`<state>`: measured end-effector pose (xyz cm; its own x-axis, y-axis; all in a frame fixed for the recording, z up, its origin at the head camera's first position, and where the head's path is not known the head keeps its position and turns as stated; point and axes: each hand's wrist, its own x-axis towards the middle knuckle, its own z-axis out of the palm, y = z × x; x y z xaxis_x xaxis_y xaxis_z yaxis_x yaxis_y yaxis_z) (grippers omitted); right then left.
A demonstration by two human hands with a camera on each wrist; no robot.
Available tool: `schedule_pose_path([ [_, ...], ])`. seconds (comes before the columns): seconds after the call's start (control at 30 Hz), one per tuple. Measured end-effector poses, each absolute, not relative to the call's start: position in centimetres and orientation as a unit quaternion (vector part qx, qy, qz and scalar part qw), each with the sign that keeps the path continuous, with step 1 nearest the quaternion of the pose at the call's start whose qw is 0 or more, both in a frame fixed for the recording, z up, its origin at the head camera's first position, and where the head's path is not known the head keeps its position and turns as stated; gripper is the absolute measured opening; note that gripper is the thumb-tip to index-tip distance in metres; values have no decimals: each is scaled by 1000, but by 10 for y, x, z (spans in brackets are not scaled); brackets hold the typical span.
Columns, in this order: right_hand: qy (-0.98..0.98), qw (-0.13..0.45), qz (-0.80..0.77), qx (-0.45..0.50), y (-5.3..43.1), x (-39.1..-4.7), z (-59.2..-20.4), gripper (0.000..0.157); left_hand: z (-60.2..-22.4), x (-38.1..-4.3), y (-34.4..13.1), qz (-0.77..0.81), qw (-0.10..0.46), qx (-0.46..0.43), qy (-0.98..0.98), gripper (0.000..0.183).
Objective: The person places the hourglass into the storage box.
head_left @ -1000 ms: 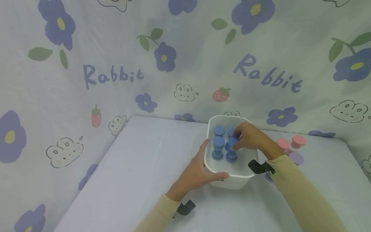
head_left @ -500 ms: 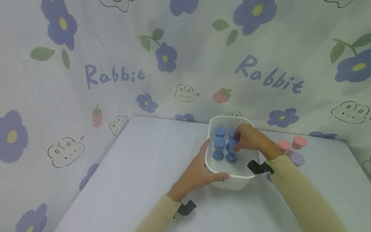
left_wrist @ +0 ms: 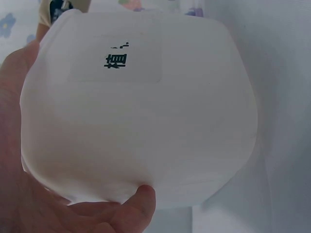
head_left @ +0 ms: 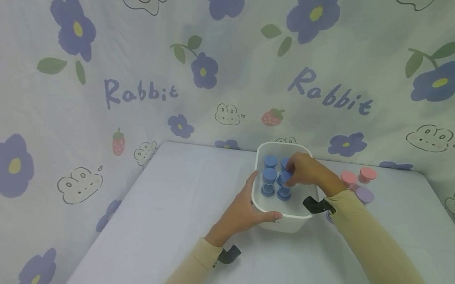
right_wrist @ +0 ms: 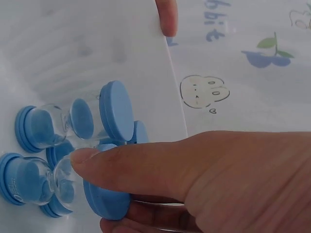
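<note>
A white plastic bin [head_left: 281, 223] stands on the table with several blue-capped hourglasses upright inside it. My left hand [head_left: 242, 208] grips the bin at its near left corner, thumb along the front wall and fingers on the left side. In the left wrist view, the bin's wall [left_wrist: 146, 116] fills most of the picture. Reaching in over the right rim, my right hand [head_left: 306, 168] pinches the top of the near right hourglass [right_wrist: 109, 201]. Beside that one stands another hourglass [head_left: 269, 176]. In the head view, my right fingers partly cover the hourglasses at the back right.
Right of the bin, pink hourglasses [head_left: 367, 174] and a purple one [head_left: 364, 194] stand on the white table [head_left: 189, 202]. Another purple piece [head_left: 329, 216] shows partly behind my right sleeve. A patterned curtain [head_left: 233, 70] hangs behind the table.
</note>
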<state>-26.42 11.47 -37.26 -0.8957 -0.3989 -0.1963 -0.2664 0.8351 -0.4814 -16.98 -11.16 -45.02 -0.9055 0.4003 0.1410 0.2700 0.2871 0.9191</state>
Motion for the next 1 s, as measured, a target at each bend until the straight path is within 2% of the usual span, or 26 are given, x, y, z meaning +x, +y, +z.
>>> schedule_pose_path([
  [0.3,947,140,-231,-177,117,-258,-368,54,-450,-169,-111,555,60,212,802,120],
  [0.47,941,116,-251,-196,126,-253,-356,55,-449,-168,-112,555,59,210,803,120],
  [0.63,935,80,-284,-196,141,-242,-340,50,-449,-169,-112,554,60,202,805,119],
  [0.83,933,41,-323,-150,164,-217,-319,45,-450,-169,-112,557,61,202,803,120],
  [1.0,925,-27,-359,-123,194,-197,-317,40,-450,-168,-111,555,56,200,806,122],
])
